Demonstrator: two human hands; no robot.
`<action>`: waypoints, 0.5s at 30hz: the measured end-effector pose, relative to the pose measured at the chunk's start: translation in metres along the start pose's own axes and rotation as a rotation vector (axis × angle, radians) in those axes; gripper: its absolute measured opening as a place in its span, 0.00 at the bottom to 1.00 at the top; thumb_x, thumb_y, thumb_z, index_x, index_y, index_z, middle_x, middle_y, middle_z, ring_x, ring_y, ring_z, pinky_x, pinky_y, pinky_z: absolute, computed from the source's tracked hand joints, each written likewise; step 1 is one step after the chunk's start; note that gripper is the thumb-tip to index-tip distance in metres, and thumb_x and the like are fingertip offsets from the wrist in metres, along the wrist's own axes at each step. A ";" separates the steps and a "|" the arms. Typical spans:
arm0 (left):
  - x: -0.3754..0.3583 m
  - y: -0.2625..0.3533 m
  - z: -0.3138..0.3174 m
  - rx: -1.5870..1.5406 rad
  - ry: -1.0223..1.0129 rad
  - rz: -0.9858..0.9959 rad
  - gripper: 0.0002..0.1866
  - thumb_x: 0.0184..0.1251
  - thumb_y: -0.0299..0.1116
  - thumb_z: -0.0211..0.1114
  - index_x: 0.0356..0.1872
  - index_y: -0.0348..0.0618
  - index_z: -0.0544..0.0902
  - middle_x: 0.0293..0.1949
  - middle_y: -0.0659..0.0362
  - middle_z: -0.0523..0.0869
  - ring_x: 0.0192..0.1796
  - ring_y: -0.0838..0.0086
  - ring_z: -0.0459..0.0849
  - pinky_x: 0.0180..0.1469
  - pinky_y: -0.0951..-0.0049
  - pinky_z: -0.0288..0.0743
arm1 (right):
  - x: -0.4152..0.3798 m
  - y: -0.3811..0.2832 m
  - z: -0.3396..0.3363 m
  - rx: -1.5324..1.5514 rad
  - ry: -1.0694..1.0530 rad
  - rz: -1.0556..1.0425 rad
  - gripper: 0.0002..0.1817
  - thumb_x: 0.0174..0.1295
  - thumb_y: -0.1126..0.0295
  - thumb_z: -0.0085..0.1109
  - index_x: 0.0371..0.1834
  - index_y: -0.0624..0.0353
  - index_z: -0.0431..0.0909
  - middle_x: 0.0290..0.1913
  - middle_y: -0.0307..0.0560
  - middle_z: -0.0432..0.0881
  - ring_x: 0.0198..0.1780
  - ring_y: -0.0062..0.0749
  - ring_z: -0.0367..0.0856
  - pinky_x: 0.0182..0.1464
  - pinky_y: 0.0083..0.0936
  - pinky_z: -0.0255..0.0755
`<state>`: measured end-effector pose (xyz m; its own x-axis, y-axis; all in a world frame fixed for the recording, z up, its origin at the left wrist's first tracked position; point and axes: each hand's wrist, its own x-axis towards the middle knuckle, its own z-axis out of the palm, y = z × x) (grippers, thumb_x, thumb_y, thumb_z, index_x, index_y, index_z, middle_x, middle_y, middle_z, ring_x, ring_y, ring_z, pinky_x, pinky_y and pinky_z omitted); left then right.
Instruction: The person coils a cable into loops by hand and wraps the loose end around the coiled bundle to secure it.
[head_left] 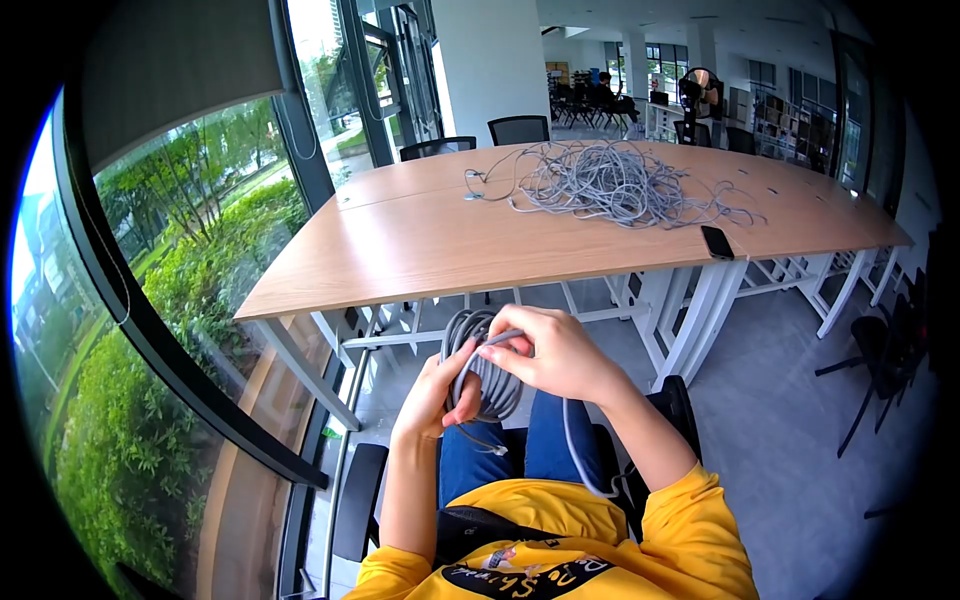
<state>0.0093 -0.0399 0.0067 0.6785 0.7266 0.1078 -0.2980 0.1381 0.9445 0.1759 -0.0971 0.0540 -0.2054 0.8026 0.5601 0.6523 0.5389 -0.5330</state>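
A coiled grey cable is held above my lap, in front of the table edge. My left hand is wrapped round the left side of the coil, with fingers and thumb closed on it. At the coil's upper right, my right hand pinches a strand of the same cable between thumb and fingers. A loose length hangs from the coil past my right thigh, and a plug end dangles below the coil. On the table lies a large tangled heap of grey cables.
The wooden table spans the view ahead, with a black phone near its front edge. Chairs stand behind it. Windows are on the left, a black chair at the right. A person sits far back near a fan.
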 end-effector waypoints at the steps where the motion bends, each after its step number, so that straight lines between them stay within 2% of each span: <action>1: 0.000 -0.003 -0.004 -0.077 -0.082 0.000 0.21 0.69 0.45 0.42 0.28 0.36 0.73 0.04 0.60 0.66 0.04 0.81 0.60 0.08 0.83 0.52 | 0.000 -0.001 0.000 0.046 0.015 0.053 0.15 0.51 0.60 0.60 0.30 0.59 0.70 0.23 0.45 0.75 0.25 0.33 0.77 0.27 0.26 0.68; 2: 0.001 -0.007 -0.006 -0.077 -0.081 0.000 0.21 0.69 0.45 0.42 0.28 0.36 0.73 0.04 0.60 0.66 0.04 0.81 0.60 0.08 0.83 0.52 | 0.001 0.001 0.001 0.046 0.015 0.053 0.15 0.51 0.60 0.60 0.30 0.59 0.70 0.23 0.45 0.75 0.25 0.33 0.77 0.27 0.26 0.68; 4: 0.000 -0.012 -0.009 -0.409 -0.289 -0.026 0.25 0.70 0.48 0.37 0.34 0.33 0.72 0.03 0.61 0.64 0.04 0.83 0.58 0.08 0.84 0.49 | 0.002 0.006 0.005 0.050 0.132 0.000 0.18 0.47 0.62 0.66 0.28 0.59 0.66 0.15 0.35 0.65 0.19 0.18 0.65 0.22 0.17 0.61; 6: -0.002 -0.012 -0.005 -0.433 -0.286 -0.027 0.23 0.70 0.46 0.38 0.38 0.32 0.71 0.03 0.62 0.63 0.04 0.84 0.56 0.08 0.85 0.48 | 0.002 0.004 0.003 0.047 0.109 0.027 0.19 0.46 0.61 0.67 0.27 0.59 0.65 0.16 0.36 0.66 0.20 0.18 0.65 0.22 0.17 0.61; 8: -0.002 -0.010 -0.004 -0.242 -0.323 0.007 0.22 0.70 0.44 0.41 0.38 0.31 0.72 0.03 0.63 0.63 0.04 0.85 0.55 0.08 0.85 0.48 | 0.002 0.007 0.002 0.043 0.086 0.051 0.20 0.45 0.60 0.68 0.27 0.59 0.65 0.17 0.36 0.67 0.20 0.18 0.65 0.23 0.17 0.61; 9: -0.004 -0.005 -0.001 -0.198 -0.301 -0.022 0.19 0.70 0.40 0.43 0.38 0.30 0.72 0.03 0.65 0.63 0.03 0.86 0.55 0.07 0.85 0.47 | 0.002 0.013 0.004 0.093 0.108 0.024 0.20 0.44 0.61 0.68 0.27 0.59 0.66 0.20 0.37 0.68 0.21 0.18 0.65 0.23 0.18 0.62; 11: -0.006 -0.004 -0.004 -0.227 -0.304 -0.022 0.18 0.70 0.39 0.43 0.37 0.30 0.73 0.03 0.65 0.63 0.03 0.86 0.54 0.07 0.85 0.46 | 0.000 0.018 0.004 0.142 0.131 -0.004 0.20 0.44 0.61 0.68 0.28 0.60 0.66 0.22 0.38 0.69 0.21 0.19 0.65 0.23 0.18 0.62; 13: -0.008 -0.002 -0.006 -0.264 -0.331 -0.037 0.15 0.69 0.35 0.43 0.35 0.32 0.73 0.03 0.66 0.62 0.03 0.87 0.53 0.07 0.86 0.45 | -0.002 0.021 0.001 0.154 0.108 -0.030 0.21 0.46 0.58 0.66 0.28 0.61 0.66 0.28 0.47 0.73 0.26 0.31 0.73 0.29 0.24 0.68; 15: -0.005 -0.007 -0.011 -0.299 -0.365 -0.047 0.15 0.69 0.35 0.43 0.34 0.32 0.73 0.03 0.66 0.62 0.03 0.87 0.53 0.07 0.86 0.45 | -0.004 0.024 0.003 0.087 0.092 -0.060 0.20 0.47 0.58 0.65 0.28 0.61 0.66 0.28 0.46 0.72 0.26 0.30 0.72 0.29 0.24 0.67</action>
<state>0.0005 -0.0375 -0.0040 0.8717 0.4382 0.2194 -0.4050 0.3921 0.8260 0.1905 -0.0864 0.0375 -0.1715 0.7436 0.6462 0.5742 0.6085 -0.5478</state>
